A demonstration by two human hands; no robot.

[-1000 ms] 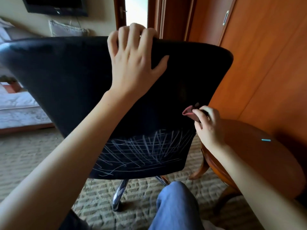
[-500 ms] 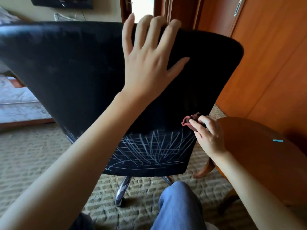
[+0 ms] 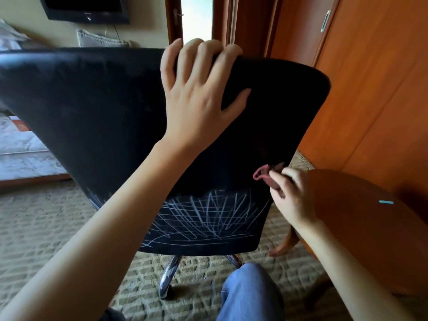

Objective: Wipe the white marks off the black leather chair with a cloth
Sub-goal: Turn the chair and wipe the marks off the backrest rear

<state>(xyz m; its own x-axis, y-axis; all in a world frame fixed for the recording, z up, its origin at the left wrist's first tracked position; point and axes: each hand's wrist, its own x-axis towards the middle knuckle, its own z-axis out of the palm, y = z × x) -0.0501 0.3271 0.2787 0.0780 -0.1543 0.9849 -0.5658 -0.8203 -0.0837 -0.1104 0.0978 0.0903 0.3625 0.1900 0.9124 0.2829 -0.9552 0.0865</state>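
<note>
The left hand grips the top edge of the black leather chair, fingers curled over the rim w/ the thumb spread on the backrest; prob. a brace, since the chair stands on a chrome swivel base and would likely turn or tip away under rubbing; the right hand pinches a small bunched dusky-pink cloth btw. thumb and curled fingers, at the backrest's right side and just above the white marks; it looks to touch the leather, tho' how firmly I can't tell; bunching the cloth gives a compact pad for pressure, and starting at the upper right corner of the scribble suits strokes going down and leftward; the marks are a dense criss-cross of thin lines across the lower band of the backrest, partly hidden by the left forearm; the leather above them reads plain black, so by my reckoning most of the wiping is not yet done; the surface looks smooth and faintly dull, so chalky lines should lift w/ firm passes, but that's a guess; round the chair: a patterned beige carpet, a round polished wooden table just beside the right hand, orange-brown wooden cupboard doors behind it, a wall-mounted dark TV top left, and a knee in blue jeans below.
</note>
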